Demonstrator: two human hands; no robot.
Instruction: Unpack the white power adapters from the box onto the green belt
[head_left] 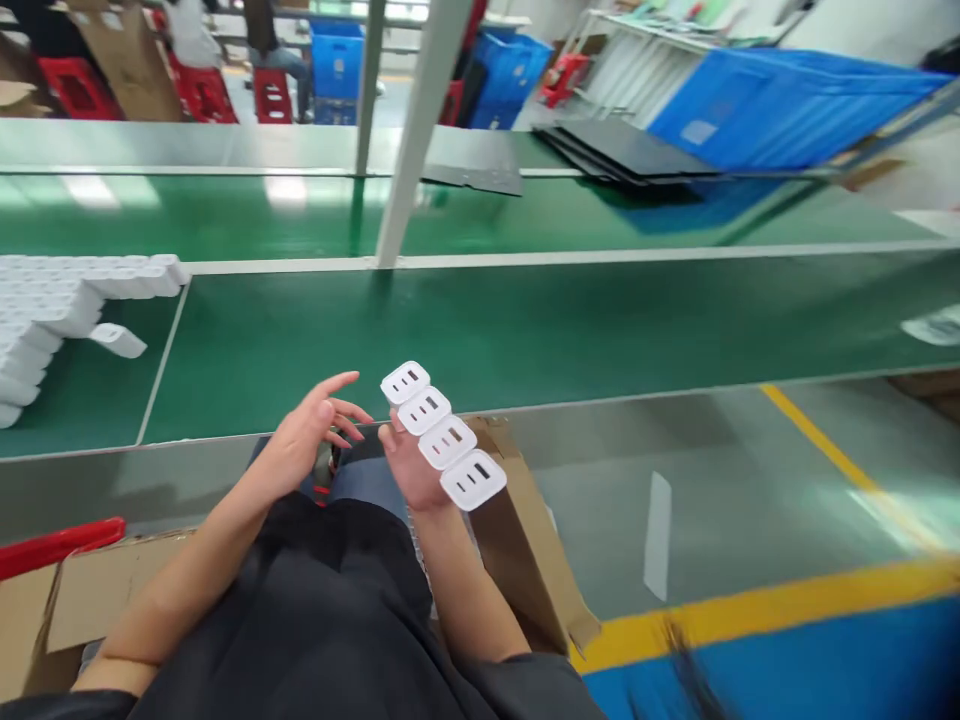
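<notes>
- Your right hand (411, 462) grips a row of four white chargers (444, 437), their slotted faces turned up toward you; the row runs from the 11 o'clock end near your fingertips down to the 5 o'clock end above your wrist.
- The fingers of that hand sit under the row, so you see mostly the thumb side and the heel of the palm.
- Your left hand (306, 440) holds nothing: its fingers are spread loosely, pointing toward 2 o'clock, with the tips just beside the near end of the row but not touching it.
- Both hands hover over your lap, at the near edge of the green bench (525, 330).
- Under your right forearm stands an open cardboard box (525, 540), its flap leaning out toward 4 o'clock.
- At 9 o'clock on the bench lies a stack of white chargers (52, 310) in stepped rows, with one loose piece lying just beside the pile at its right.
- A white post (416, 130) rises from the bench's far rail at 12 o'clock.
- Beyond it, at 1 o'clock, flat black sheets (622, 150) lie next to a blue crate (780, 105).
- A red bar (56, 545) shows at 8 o'clock, beside more cardboard.
</notes>
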